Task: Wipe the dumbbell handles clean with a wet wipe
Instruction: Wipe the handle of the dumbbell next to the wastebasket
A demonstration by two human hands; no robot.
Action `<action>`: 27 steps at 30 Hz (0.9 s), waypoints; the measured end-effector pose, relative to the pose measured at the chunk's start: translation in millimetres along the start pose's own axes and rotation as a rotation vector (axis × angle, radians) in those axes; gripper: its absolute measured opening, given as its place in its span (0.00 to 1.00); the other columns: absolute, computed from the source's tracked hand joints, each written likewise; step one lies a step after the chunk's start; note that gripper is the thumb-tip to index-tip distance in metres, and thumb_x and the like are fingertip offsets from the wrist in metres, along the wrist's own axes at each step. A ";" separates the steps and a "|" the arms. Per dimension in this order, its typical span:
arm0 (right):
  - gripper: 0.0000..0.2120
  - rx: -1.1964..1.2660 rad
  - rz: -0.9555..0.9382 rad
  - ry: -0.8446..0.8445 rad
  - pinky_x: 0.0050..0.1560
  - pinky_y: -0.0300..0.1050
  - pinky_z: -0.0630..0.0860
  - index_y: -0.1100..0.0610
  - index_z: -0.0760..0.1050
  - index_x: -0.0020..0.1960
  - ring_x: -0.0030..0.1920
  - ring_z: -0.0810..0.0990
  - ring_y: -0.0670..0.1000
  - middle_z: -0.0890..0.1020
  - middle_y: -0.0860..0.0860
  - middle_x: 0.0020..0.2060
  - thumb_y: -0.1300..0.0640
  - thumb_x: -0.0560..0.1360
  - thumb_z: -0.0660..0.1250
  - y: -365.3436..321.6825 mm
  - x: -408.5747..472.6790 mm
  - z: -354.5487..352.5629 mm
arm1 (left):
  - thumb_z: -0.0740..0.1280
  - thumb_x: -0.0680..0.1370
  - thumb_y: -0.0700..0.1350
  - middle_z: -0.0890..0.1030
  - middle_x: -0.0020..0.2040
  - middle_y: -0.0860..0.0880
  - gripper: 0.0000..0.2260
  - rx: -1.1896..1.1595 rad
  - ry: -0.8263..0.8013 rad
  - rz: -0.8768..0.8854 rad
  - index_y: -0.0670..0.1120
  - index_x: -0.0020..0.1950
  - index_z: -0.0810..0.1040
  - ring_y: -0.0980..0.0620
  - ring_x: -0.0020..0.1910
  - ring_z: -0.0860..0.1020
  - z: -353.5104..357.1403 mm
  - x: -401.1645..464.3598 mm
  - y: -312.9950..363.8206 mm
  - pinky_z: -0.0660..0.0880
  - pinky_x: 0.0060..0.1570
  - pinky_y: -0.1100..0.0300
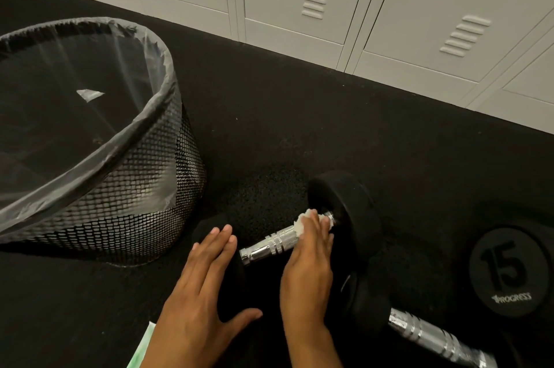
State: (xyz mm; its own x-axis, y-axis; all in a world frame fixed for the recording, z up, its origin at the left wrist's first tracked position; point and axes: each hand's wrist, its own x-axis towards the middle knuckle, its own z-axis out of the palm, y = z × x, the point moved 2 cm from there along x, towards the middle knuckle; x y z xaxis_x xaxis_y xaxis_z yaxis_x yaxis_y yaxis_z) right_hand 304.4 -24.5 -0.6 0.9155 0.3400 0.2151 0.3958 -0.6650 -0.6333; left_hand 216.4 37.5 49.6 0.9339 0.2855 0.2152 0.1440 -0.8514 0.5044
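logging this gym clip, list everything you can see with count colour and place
black rubber dumbbell with knurled chrome handle: 1, on the floor, centre
second black dumbbell with chrome handle: 1, lower right, end marked 15
crumpled white wet wipe: 1, on the first handle's far end
black wire-mesh bin with clear liner: 1, left
green and white packet: 1, bottom edge, partly hidden
black rubber floor: 1
grey metal lockers: several, top
left hand: flat on the near weight
right hand: pressing the wipe

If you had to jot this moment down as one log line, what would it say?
step: wiping handle | right hand: presses wet wipe on dumbbell handle | left hand: flat on near weight head | bin: beside
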 end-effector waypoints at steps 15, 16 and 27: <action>0.14 -0.182 -0.193 -0.053 0.61 0.49 0.71 0.61 0.78 0.57 0.63 0.73 0.54 0.80 0.56 0.57 0.60 0.74 0.62 51.7 26.1 -50.5 | 0.66 0.66 0.64 0.64 0.72 0.48 0.40 0.010 0.003 0.020 0.42 0.71 0.62 0.49 0.72 0.61 0.5 -0.2 -1.0 0.54 0.71 0.55; 0.15 -0.207 -0.228 -0.069 0.62 0.49 0.71 0.61 0.78 0.58 0.64 0.73 0.54 0.79 0.56 0.58 0.64 0.72 0.67 55.5 22.9 -54.0 | 0.65 0.66 0.64 0.63 0.72 0.48 0.40 0.008 0.002 0.023 0.42 0.71 0.62 0.49 0.72 0.61 0.5 -0.3 -0.8 0.54 0.72 0.55; 0.25 -0.375 -0.233 -0.128 0.56 0.53 0.74 0.65 0.78 0.56 0.58 0.77 0.58 0.81 0.60 0.54 0.71 0.60 0.76 48.7 27.5 -63.5 | 0.65 0.66 0.64 0.63 0.73 0.48 0.41 -0.006 -0.010 0.009 0.43 0.71 0.62 0.49 0.73 0.60 -0.9 -0.2 0.4 0.53 0.72 0.57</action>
State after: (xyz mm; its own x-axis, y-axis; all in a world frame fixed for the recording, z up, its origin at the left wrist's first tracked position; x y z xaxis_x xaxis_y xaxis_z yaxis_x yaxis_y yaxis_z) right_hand 353.5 -89.8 21.7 0.7922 0.5725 0.2114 0.6102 -0.7480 -0.2608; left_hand 216.0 37.5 50.4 0.9383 0.2734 0.2117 0.1337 -0.8514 0.5073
